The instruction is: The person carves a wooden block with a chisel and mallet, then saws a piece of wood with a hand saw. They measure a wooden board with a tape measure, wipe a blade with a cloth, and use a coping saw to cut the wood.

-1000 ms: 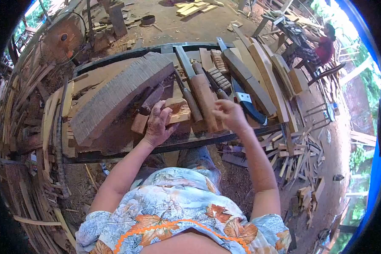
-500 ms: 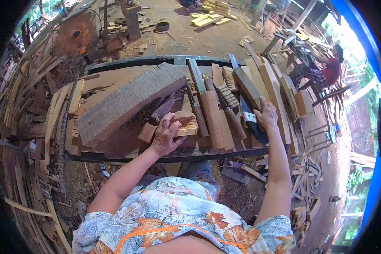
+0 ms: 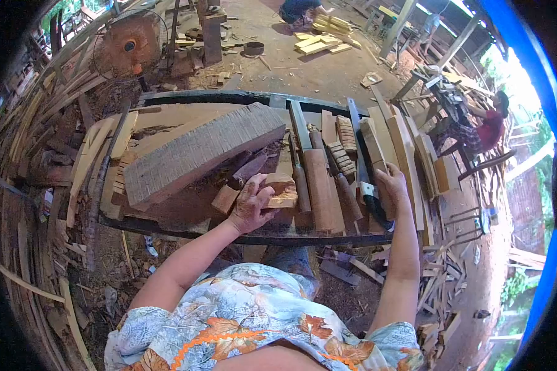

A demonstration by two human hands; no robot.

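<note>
My left hand [image 3: 252, 207] is closed round a small carved wood block [image 3: 281, 190] near the bench's front edge. On the right, my right hand [image 3: 391, 184] grips the near end of a flat wooden piece [image 3: 371, 143], which lies tilted over a saw [image 3: 370, 201] with a dark handle and a white patch. Between my hands lie a wide wooden-handled blade [image 3: 322, 185], slim handled tools [image 3: 300, 182] and ridged wood blocks [image 3: 341, 157]. A big rough timber [image 3: 204, 154] rests behind my left hand.
Long planks [image 3: 408, 154] line the bench's right side. A fan [image 3: 130, 46] stands at the back left. One person in red [image 3: 492, 130] sits at the right; another crouches by yellowish boards [image 3: 328, 40] at the back. Scrap wood covers the ground around the bench [image 3: 229, 98].
The flat wooden piece on the right has shifted with my right hand, its near end raised. My left hand still holds the carved block. The whole view has shifted slightly.
</note>
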